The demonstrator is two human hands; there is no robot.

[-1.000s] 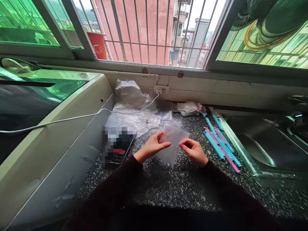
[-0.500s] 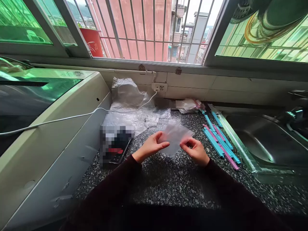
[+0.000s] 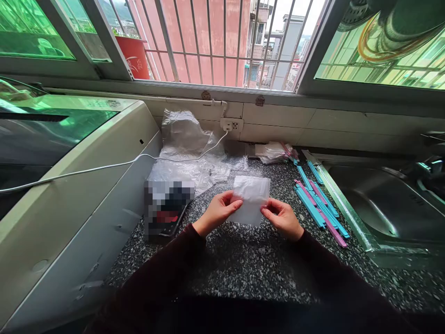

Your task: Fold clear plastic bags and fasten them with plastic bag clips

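Note:
I hold a small clear plastic bag (image 3: 251, 197) upright above the speckled granite counter (image 3: 243, 264). My left hand (image 3: 218, 212) pinches its left edge between thumb and fingers. My right hand (image 3: 283, 218) pinches its lower right edge. The bag stands squarely between the two hands, its face turned toward me. Both arms wear dark sleeves.
A heap of clear plastic bags (image 3: 189, 153) lies at the back left, beside a blurred dark object (image 3: 167, 208). Blue and pink sticks (image 3: 318, 202) lie to the right, next to a steel sink (image 3: 385, 208). A grey appliance (image 3: 69, 176) with a white cable fills the left side.
The bag has turned from a tilted, slanted pose to upright and square between my hands. Both hands stayed pinched on it in nearly the same place.

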